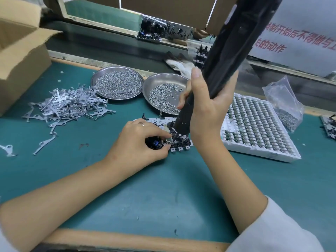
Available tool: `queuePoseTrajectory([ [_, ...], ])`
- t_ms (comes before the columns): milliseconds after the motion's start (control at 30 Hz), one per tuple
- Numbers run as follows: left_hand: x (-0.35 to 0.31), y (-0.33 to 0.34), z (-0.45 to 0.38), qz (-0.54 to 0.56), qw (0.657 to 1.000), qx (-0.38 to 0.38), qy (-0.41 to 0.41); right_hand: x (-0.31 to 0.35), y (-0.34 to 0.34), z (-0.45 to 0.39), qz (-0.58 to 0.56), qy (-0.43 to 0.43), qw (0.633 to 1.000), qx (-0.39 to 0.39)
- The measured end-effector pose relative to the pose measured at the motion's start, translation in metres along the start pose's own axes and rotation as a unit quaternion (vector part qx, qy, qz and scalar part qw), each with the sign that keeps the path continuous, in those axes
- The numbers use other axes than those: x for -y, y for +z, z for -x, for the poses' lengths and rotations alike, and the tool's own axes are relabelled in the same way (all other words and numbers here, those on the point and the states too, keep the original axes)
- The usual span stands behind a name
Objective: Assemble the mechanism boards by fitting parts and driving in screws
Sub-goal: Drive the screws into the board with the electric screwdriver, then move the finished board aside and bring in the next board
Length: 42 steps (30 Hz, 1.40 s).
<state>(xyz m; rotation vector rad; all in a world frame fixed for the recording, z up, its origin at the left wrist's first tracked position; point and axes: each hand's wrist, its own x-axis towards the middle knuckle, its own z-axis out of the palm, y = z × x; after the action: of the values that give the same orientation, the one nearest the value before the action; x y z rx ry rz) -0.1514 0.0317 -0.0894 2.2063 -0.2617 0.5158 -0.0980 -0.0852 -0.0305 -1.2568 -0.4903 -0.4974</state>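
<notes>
A mechanism board [179,142] with black and metal parts lies on the green mat in the middle. My left hand [140,140] rests on its left half, fingers curled round the board's edge and a small part near a blue piece. My right hand [209,104] grips a long black electric screwdriver [229,57] that slants down from the upper right. Its tip meets the board just right of my left fingertips. The screw under the tip is hidden.
Two steel dishes of small screws [118,84] [163,96] stand behind the board. A heap of flat grey metal levers [69,104] lies left. A white tray of small components [258,124] sits right, with a plastic bag of screws [285,106]. A cardboard box [20,57] stands far left.
</notes>
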Motion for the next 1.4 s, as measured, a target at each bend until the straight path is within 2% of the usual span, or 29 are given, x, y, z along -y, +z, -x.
queuePoseTrajectory([
  [133, 0.000, -0.001, 0.000, -0.003, 1.000, 0.006, 0.014, 0.002, -0.005, -0.002, 0.009, 0.032, 0.999, 0.026],
  [233, -0.002, -0.003, -0.001, 0.037, 0.999, -0.001, 0.003, 0.001, -0.018, 0.005, 0.044, 0.002, 0.999, 0.011],
  [333, 0.002, -0.008, -0.009, 0.074, 0.993, -0.092, -0.017, -0.004, -0.035, 0.027, 0.152, -0.071, 0.982, -0.089],
  [367, 0.005, -0.010, -0.013, 0.076, 0.989, -0.124, -0.023, -0.006, -0.038, 0.037, 0.201, -0.077, 0.973, -0.078],
  [400, 0.009, -0.013, -0.016, 0.078, 0.985, -0.150, -0.029, -0.007, -0.037, 0.046, 0.254, -0.075, 0.964, -0.016],
  [433, 0.013, -0.015, -0.019, 0.076, 0.982, -0.172, -0.030, -0.008, -0.035, 0.055, 0.318, -0.073, 0.941, 0.084],
  [467, 0.017, -0.016, -0.021, 0.069, 0.979, -0.188, -0.028, -0.012, -0.032, 0.064, 0.390, -0.081, 0.896, 0.197],
  [500, 0.019, -0.017, -0.022, 0.058, 0.979, -0.196, -0.024, -0.015, -0.029, 0.069, 0.459, -0.096, 0.834, 0.290],
  [567, 0.023, -0.017, -0.022, 0.030, 0.980, -0.195, -0.004, -0.018, -0.021, 0.074, 0.562, -0.109, 0.727, 0.380],
  [600, 0.023, -0.016, -0.022, 0.017, 0.981, -0.192, 0.006, -0.016, -0.019, 0.075, 0.586, -0.104, 0.699, 0.396],
  [667, 0.023, -0.015, -0.020, -0.002, 0.983, -0.183, 0.021, -0.008, -0.021, 0.077, 0.603, -0.094, 0.680, 0.408],
  [833, 0.022, -0.013, -0.015, -0.032, 0.986, -0.157, 0.050, 0.020, -0.048, 0.102, 0.608, -0.099, 0.662, 0.426],
  [967, 0.021, -0.012, -0.013, -0.039, 0.988, -0.142, 0.046, 0.054, -0.099, 0.120, 0.624, -0.089, 0.663, 0.404],
  [1067, 0.022, -0.012, -0.012, -0.030, 0.988, -0.140, 0.063, 0.075, -0.151, 0.127, 0.657, -0.069, 0.668, 0.343],
  [1133, 0.023, -0.012, -0.012, -0.026, 0.987, -0.144, 0.067, 0.084, -0.187, 0.123, 0.718, -0.067, 0.633, 0.283],
  [1200, 0.023, -0.012, -0.012, -0.031, 0.987, -0.147, 0.064, 0.089, -0.218, 0.116, 0.793, -0.070, 0.568, 0.208],
  [1267, 0.022, -0.012, -0.012, -0.041, 0.986, -0.147, 0.068, 0.088, -0.235, 0.107, 0.825, -0.028, 0.542, 0.158],
  [1333, 0.021, -0.011, -0.012, -0.048, 0.985, -0.147, 0.072, 0.084, -0.233, 0.098, 0.816, -0.023, 0.560, 0.141],
  [1400, 0.020, -0.011, -0.012, -0.057, 0.985, -0.146, 0.076, 0.074, -0.213, 0.092, 0.778, -0.052, 0.608, 0.147],
])
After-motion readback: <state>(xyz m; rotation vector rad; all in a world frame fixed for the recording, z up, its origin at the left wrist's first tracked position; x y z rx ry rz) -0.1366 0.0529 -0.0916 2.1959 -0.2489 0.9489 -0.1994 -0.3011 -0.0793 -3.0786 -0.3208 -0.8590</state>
